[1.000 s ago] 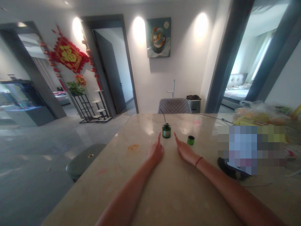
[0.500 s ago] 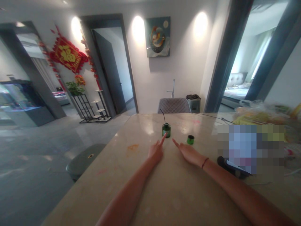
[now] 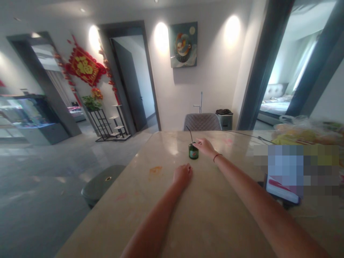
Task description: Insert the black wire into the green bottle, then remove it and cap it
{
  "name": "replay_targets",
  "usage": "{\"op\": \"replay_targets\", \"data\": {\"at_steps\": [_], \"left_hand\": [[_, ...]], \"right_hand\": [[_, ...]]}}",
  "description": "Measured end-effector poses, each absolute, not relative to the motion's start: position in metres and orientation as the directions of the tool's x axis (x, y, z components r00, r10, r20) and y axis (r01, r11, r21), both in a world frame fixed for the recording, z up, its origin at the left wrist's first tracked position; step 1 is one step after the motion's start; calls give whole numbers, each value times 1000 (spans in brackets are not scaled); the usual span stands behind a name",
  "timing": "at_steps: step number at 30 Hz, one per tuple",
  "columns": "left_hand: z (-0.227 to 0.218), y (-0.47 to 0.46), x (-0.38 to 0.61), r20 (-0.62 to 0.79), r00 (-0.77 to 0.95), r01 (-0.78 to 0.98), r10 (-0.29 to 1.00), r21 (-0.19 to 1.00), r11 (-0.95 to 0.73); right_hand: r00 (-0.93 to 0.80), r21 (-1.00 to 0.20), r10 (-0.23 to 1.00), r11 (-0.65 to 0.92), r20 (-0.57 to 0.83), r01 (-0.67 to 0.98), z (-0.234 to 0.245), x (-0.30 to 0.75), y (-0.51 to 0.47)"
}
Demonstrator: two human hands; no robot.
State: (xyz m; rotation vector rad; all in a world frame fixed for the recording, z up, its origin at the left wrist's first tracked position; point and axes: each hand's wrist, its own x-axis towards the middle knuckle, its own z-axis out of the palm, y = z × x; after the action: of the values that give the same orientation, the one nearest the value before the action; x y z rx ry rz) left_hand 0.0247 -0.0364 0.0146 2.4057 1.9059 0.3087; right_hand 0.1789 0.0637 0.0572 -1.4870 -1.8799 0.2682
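A small green glass bottle [image 3: 193, 154] with a label stands upright on the table, and a thin dark stick [image 3: 190, 133] rises from its mouth. My right hand [image 3: 205, 147] reaches in from the right, its fingers closed at the bottle's neck beside the foot of the stick. Closer to me, my left hand [image 3: 183, 174] rests on the tabletop with its fingers curled in; nothing shows in it. A gap lies between that hand and the bottle. The small green cap is out of sight, apparently behind my right forearm.
The pale stone table [image 3: 172, 222] has orange and pink stains. On its right are a lit phone-like screen [image 3: 282, 191], partly pixelated, and plastic bags [image 3: 309, 130]. A cable [image 3: 242, 134] crosses the far side. A grey chair [image 3: 202, 122] and a green stool [image 3: 102, 182] stand around it.
My right hand has moved forward to the bottle's neck. My left hand has drawn back from the bottle and curled its pointing finger. The view has shifted slightly, and the screen has lit up.
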Motion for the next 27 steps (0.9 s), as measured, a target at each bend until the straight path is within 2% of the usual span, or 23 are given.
{"op": "replay_targets", "data": {"at_steps": [6,9,13,16,21,24,27], "left_hand": [[13,-39,23,112,205,956,972,191,-224],[13,-39,22,111,214,953,971,196,-232],[13,-38,22,121,220,950,968,197,-240],[12,-38,23,121,227,949,966,197,-247],[11,-37,23,124,220,950,968,196,-241],[10,-37,22,139,229,947,963,198,-254],[11,-37,22,149,233,946,961,194,-260]], "right_hand": [[-157,-642,919,367,361,673,54,167,89],[-104,-670,924,340,367,660,60,170,86],[77,-723,879,334,470,605,82,174,79],[118,-737,814,441,569,512,100,178,74],[193,-747,753,519,630,415,114,180,71],[302,-791,755,441,583,425,111,175,76],[252,-761,822,295,510,578,98,165,83]]}}
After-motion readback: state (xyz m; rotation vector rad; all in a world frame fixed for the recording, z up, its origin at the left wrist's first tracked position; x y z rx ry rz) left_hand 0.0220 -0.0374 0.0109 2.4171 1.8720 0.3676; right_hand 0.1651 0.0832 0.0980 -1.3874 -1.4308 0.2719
